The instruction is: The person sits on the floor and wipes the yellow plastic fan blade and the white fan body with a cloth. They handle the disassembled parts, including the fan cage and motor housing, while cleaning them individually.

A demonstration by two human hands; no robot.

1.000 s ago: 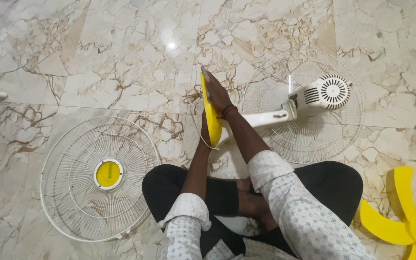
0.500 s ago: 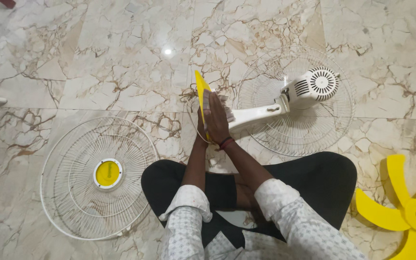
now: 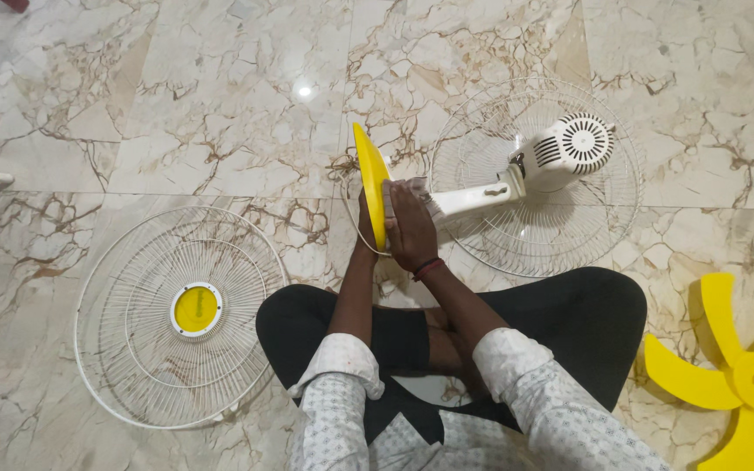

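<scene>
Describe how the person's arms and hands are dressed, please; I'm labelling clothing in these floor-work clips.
Both hands are bare, without gloves. The right hand has a dark red band around its wrist. The left hand is mostly hidden, so any band there cannot be seen. Both forearms are uncovered: the white shirt sleeves, printed with a small grey pattern, are rolled up to about the elbows.

The marble floor carries a white wire fan guard, a second guard and yellow fan blades.
</scene>
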